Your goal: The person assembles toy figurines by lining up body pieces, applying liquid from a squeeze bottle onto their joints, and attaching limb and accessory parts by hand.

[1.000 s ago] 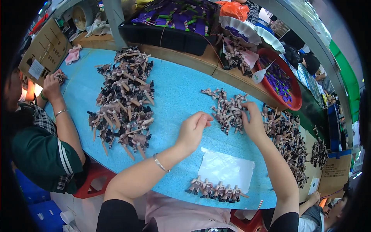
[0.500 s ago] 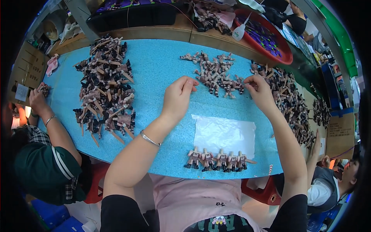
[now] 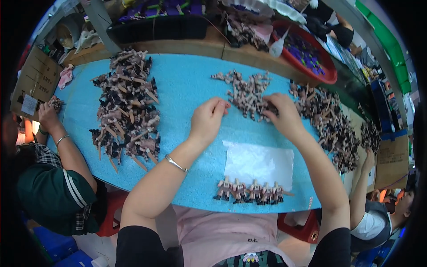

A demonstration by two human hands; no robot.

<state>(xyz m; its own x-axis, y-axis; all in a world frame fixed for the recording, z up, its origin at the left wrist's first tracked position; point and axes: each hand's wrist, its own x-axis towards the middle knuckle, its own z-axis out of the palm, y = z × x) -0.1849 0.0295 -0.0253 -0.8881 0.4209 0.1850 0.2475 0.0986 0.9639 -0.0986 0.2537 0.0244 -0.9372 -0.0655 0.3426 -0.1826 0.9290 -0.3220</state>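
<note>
1. The right hand (image 3: 288, 119) has its fingers bent down at the near right edge of a loose pile of small striped pieces (image 3: 247, 92), thumb and forefinger a little apart.
2. The left hand (image 3: 205, 121) is just left of that pile, apart from it, fingers curled inward and thumb close to the forefinger.
3. At this size I cannot tell whether either hand's fingers grip a piece.
4. Nearer the body than the right fingers, a white sheet (image 3: 258, 161) lies on the blue surface (image 3: 187, 75).
5. Past the sheet's far part from those fingers, at its near edge, is a row of five figures (image 3: 255, 192), side by side with dark feet toward the body.
6. Well left of the left fingers spreads a large heap of figures (image 3: 126, 104), tan flat parts jutting out.
7. Right of the right fingers runs another long heap (image 3: 331, 124).
8. Beyond the right fingers and to their right stands a red basin (image 3: 330, 74) of purple and green parts, a white bottle (image 3: 276, 47) at its left side.
</note>
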